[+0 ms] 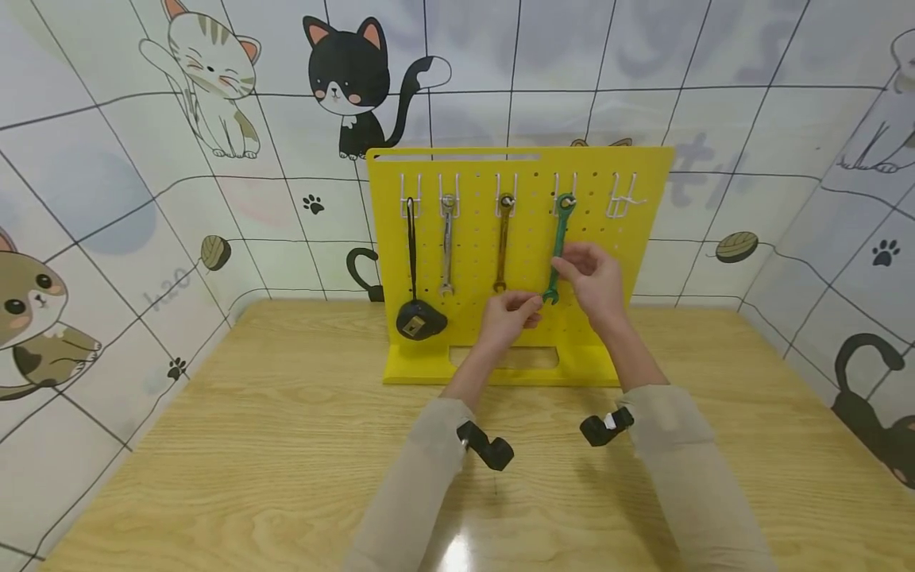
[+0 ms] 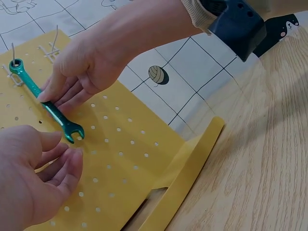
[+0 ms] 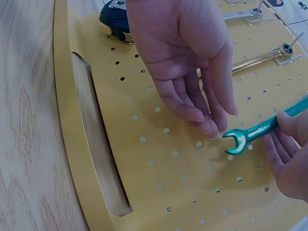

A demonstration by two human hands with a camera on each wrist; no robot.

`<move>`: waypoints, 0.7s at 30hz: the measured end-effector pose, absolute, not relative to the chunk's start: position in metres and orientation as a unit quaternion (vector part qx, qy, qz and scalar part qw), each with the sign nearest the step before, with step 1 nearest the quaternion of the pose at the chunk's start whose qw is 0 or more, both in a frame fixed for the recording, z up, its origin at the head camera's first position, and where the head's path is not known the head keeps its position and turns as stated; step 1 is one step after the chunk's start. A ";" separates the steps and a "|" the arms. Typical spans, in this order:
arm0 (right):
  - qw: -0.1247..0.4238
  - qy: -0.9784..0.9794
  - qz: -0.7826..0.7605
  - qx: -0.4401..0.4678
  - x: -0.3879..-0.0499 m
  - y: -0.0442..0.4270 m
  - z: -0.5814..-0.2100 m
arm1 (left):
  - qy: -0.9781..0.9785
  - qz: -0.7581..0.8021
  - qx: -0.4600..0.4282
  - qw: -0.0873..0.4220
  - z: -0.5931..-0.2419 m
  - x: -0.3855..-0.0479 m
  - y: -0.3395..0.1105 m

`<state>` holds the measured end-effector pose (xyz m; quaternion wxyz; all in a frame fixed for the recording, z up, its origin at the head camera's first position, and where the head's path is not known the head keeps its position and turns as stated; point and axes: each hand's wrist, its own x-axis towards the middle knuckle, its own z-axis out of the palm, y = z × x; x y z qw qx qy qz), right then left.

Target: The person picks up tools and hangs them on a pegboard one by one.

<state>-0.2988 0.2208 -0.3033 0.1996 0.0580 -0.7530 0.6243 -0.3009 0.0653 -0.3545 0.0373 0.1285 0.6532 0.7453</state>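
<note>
A green combination wrench (image 1: 560,238) hangs by its ring end on a white hook of the yellow pegboard (image 1: 475,262). My right hand (image 1: 597,282) pinches its shank between thumb and fingers, below the ring. Lower and to the left, my left hand (image 1: 506,318) hovers in front of the board, close to the wrench's open end. In the left wrist view, a small gap separates the left hand (image 2: 38,178) from the wrench jaw, and its fingers are loosely bent with nothing in them. The right wrist view shows the green wrench (image 3: 260,129) from its open end.
Left of the green wrench hang a brass-coloured wrench (image 1: 503,246), a silver wrench (image 1: 447,246) and a black tape measure (image 1: 422,320) on its strap. Another white hook (image 1: 620,202) sits at the board's right. The board stands on a wooden table (image 1: 300,413) before a cat-patterned wall.
</note>
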 end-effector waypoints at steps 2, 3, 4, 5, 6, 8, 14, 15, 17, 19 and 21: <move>0.205 -0.757 0.618 0.048 -0.298 0.222 -0.304 | 0.655 0.742 0.139 0.044 -0.354 -0.301 0.065; 0.209 -0.759 0.616 0.044 -0.298 0.222 -0.304 | 0.655 0.740 0.143 0.048 -0.354 -0.301 0.065; 0.211 -0.761 0.612 0.041 -0.297 0.222 -0.304 | 0.657 0.737 0.149 0.052 -0.354 -0.301 0.065; 0.212 -0.762 0.611 0.038 -0.296 0.222 -0.304 | 0.659 0.734 0.154 0.057 -0.354 -0.301 0.065; 0.213 -0.763 0.609 0.036 -0.295 0.223 -0.304 | 0.659 0.733 0.157 0.063 -0.353 -0.301 0.065; 0.214 -0.763 0.609 0.036 -0.294 0.223 -0.305 | 0.663 0.727 0.163 0.074 -0.352 -0.300 0.065; 0.210 -0.744 0.632 0.051 -0.292 0.225 -0.311 | 0.671 0.717 0.170 0.084 -0.351 -0.297 0.062; 0.211 -0.741 0.635 0.053 -0.292 0.225 -0.312 | 0.673 0.715 0.172 0.083 -0.352 -0.296 0.062; 0.210 -0.736 0.641 0.058 -0.292 0.226 -0.314 | 0.674 0.713 0.175 0.086 -0.354 -0.296 0.060; 0.207 -0.732 0.647 0.058 -0.292 0.227 -0.317 | 0.673 0.712 0.177 0.090 -0.356 -0.296 0.058; 0.205 -0.729 0.651 0.058 -0.291 0.227 -0.318 | 0.672 0.713 0.177 0.094 -0.358 -0.296 0.056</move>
